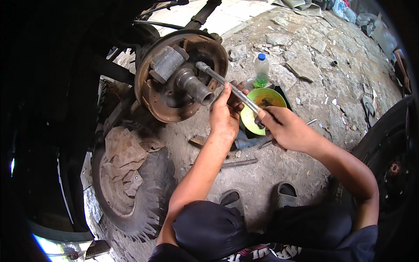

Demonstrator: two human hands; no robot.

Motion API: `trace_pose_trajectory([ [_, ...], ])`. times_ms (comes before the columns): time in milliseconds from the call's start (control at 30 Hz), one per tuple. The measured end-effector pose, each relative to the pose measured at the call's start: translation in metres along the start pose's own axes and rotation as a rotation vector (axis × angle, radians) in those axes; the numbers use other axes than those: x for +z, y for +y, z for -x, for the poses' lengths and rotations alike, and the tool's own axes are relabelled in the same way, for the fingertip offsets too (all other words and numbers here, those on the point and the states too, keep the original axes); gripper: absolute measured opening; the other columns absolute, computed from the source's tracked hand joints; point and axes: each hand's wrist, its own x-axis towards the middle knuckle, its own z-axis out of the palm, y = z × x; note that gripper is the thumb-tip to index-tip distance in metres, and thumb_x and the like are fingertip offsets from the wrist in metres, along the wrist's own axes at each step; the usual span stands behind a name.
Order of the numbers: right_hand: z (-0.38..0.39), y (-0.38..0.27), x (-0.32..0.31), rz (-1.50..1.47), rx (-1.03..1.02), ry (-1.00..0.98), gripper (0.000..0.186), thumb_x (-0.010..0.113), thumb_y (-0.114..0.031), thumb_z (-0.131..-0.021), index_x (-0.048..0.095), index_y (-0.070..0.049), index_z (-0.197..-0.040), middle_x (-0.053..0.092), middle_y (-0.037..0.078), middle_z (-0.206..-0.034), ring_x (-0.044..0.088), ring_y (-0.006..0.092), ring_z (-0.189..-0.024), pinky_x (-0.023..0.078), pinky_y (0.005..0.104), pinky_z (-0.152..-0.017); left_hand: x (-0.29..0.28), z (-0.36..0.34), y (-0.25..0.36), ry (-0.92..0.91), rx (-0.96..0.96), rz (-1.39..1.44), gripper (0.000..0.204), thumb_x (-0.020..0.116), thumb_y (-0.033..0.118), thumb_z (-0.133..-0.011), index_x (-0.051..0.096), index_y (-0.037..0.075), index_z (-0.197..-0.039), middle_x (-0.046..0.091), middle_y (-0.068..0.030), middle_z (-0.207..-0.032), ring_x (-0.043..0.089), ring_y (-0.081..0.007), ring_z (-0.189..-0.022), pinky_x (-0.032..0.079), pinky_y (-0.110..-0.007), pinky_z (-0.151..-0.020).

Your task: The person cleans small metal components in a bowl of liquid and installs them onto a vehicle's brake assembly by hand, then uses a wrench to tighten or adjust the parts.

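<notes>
A long steel socket wrench slants across the middle, its socket end up against the rusty round brake backing plate. My left hand is closed around the bar partway along, palm up, with the thumb along it. Round the lower end of the bar, my right hand is wrapped. From the plate's centre a bare metal axle spindle sticks out, just left of my left fingers. A grey metal block sits on the plate's upper left. Whether the socket sits on a bolt cannot be seen.
Beyond my hands, a green bowl stands near a blue-capped bottle on broken stone ground. A brush and a metal rod lie below. A treaded tyre with a cloth lies left; another tyre stands right.
</notes>
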Motion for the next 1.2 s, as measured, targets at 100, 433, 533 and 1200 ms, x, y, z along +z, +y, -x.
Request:
trace_pose_trajectory([
  [100, -0.002, -0.002, 0.004, -0.135, -0.004, -0.156, 0.036, 0.052, -0.039, -0.098, 0.058, -0.004, -0.104, 0.059, 0.004, -0.074, 0.055, 0.0135, -0.055, 0.042, 0.0266, -0.047, -0.008, 0.000, 0.000, 0.030, 0.014, 0.027, 0.029, 0.060, 0.030, -0.094, 0.061, 0.005, -0.109, 0.069, -0.0089, -0.101, 0.067, -0.0168, -0.087, 0.047, -0.024, -0.070],
  [433, 0.004, -0.005, 0.024, 0.764, -0.368, 0.356, 0.033, 0.055, -0.035, -0.096, 0.052, -0.002, -0.102, 0.055, 0.002, -0.065, 0.053, 0.0162, -0.049, 0.043, 0.0303, -0.042, -0.006, 0.001, 0.009, -0.169, -0.096, 0.053, 0.027, 0.054, 0.028, -0.097, 0.055, 0.008, -0.116, 0.068, -0.0063, -0.108, 0.063, -0.0160, -0.096, 0.043, -0.030, -0.083],
  [533, 0.007, -0.010, 0.021, 0.628, -0.367, 0.289, 0.038, 0.057, -0.039, -0.095, 0.053, -0.002, -0.102, 0.058, 0.003, -0.069, 0.057, 0.0171, -0.055, 0.045, 0.0316, -0.045, -0.005, 0.000, 0.012, -0.111, -0.092, 0.016, 0.027, 0.056, 0.027, -0.096, 0.056, 0.009, -0.116, 0.066, -0.0061, -0.112, 0.062, -0.0169, -0.103, 0.044, -0.026, -0.076],
  [1200, 0.009, 0.004, 0.017, 0.023, -0.195, 0.068, 0.039, 0.058, -0.028, -0.094, 0.052, -0.001, -0.122, 0.062, 0.011, -0.078, 0.059, 0.0236, -0.053, 0.046, 0.0362, -0.046, 0.006, -0.001, 0.009, -0.145, -0.088, 0.214, 0.023, 0.051, 0.020, -0.099, 0.052, 0.000, -0.109, 0.066, -0.0173, -0.107, 0.067, -0.0251, -0.096, 0.055, -0.034, -0.087],
])
